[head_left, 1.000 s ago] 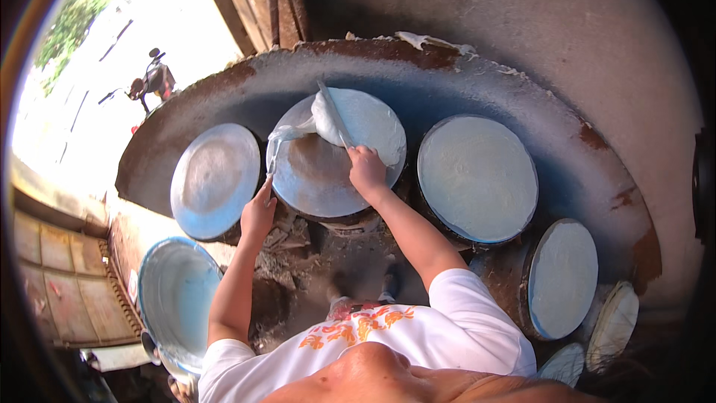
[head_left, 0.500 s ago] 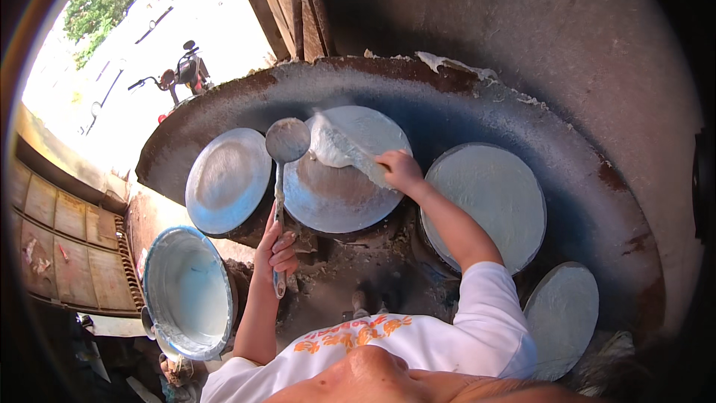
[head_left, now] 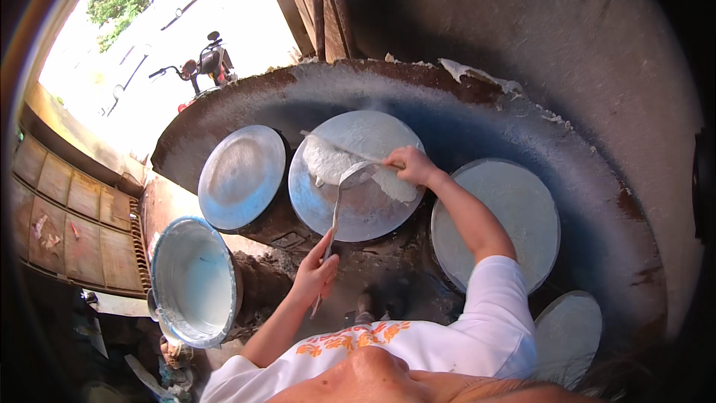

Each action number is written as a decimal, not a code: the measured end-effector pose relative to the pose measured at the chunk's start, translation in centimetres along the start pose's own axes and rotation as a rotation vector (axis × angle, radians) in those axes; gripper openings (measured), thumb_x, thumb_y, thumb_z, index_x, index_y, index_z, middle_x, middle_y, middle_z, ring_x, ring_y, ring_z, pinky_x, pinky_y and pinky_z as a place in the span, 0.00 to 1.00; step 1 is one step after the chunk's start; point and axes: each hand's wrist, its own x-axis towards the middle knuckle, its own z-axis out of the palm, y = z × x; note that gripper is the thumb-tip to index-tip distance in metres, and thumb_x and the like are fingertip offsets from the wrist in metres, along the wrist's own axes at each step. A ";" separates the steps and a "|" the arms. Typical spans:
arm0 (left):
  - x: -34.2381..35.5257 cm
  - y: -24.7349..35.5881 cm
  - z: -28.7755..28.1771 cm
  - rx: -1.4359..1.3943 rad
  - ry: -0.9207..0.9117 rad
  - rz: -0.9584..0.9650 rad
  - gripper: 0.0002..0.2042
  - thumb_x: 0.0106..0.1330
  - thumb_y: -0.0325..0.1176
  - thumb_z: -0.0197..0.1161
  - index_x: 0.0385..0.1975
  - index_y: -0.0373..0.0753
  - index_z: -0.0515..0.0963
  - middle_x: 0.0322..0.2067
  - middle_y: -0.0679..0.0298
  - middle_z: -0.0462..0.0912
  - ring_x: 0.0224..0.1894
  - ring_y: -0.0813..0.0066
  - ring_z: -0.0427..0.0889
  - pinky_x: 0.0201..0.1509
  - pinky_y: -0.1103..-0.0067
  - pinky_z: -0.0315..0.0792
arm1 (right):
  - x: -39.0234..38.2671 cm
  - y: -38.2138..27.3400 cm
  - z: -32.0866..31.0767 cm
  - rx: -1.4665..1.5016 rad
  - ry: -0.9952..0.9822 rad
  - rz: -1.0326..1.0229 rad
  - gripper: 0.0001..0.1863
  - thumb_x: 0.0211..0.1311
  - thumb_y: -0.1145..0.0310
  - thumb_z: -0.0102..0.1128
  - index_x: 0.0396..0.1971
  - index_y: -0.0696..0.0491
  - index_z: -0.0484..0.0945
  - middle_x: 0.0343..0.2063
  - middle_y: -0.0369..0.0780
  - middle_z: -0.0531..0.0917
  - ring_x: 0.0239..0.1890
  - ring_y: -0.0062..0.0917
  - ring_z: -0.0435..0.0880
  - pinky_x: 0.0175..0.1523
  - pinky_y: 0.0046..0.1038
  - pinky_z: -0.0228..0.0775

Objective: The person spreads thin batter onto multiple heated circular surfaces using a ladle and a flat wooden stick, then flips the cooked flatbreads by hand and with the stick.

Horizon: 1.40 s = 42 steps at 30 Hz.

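Observation:
My left hand [head_left: 316, 275] is closed round the long handle of a metal ladle [head_left: 359, 172]. The ladle's bowl meets a heap of wet white batter [head_left: 328, 160] on the middle round griddle [head_left: 324, 213]. With my right hand [head_left: 410, 165] I grip the end of a long thin scraper [head_left: 344, 147], which lies slantwise along the heap. Some batter also spreads over the griddle below my right hand. Part of the heap is hidden by the ladle and scraper.
A bare round griddle [head_left: 242, 179] stands to the left, and a batter-coated one [head_left: 496, 209] to the right. Another pale disc [head_left: 570, 332] leans at lower right. A batter bucket [head_left: 158, 283] stands at lower left. A curved metal guard [head_left: 477, 93] rises behind the griddles.
The ladle has swung right and its bowl now reaches the batter on the middle griddle. The scraper has tipped flatter, and the batter has gathered into a heap under it.

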 end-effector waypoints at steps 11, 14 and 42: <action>1.7 3.1 -5.8 -1.340 -0.357 0.087 0.19 0.74 0.41 0.41 0.63 0.65 0.59 0.16 0.72 0.58 0.07 0.88 0.54 0.08 0.90 0.52 | 2.9 2.1 0.2 0.092 -0.185 0.007 0.22 0.34 0.78 0.59 0.37 0.50 0.84 0.37 0.42 0.83 0.42 0.33 0.81 0.49 0.30 0.70; 0.4 3.2 -6.9 -1.322 -0.514 0.111 0.11 0.74 0.43 0.41 0.42 0.45 0.67 0.15 0.71 0.60 0.07 0.88 0.57 0.08 0.89 0.54 | -1.7 1.0 -2.6 0.107 -0.280 0.013 0.23 0.33 0.79 0.59 0.38 0.50 0.84 0.33 0.39 0.84 0.33 0.28 0.80 0.40 0.26 0.71; -3.1 9.8 -18.4 -0.692 -1.043 0.515 0.21 0.69 0.50 0.47 0.51 0.41 0.62 0.12 0.72 0.63 0.06 0.88 0.56 0.08 0.87 0.56 | 5.8 -20.8 32.2 1.031 0.704 0.686 0.16 0.63 0.62 0.57 0.47 0.50 0.67 0.29 0.38 0.82 0.19 0.15 0.75 0.18 0.17 0.61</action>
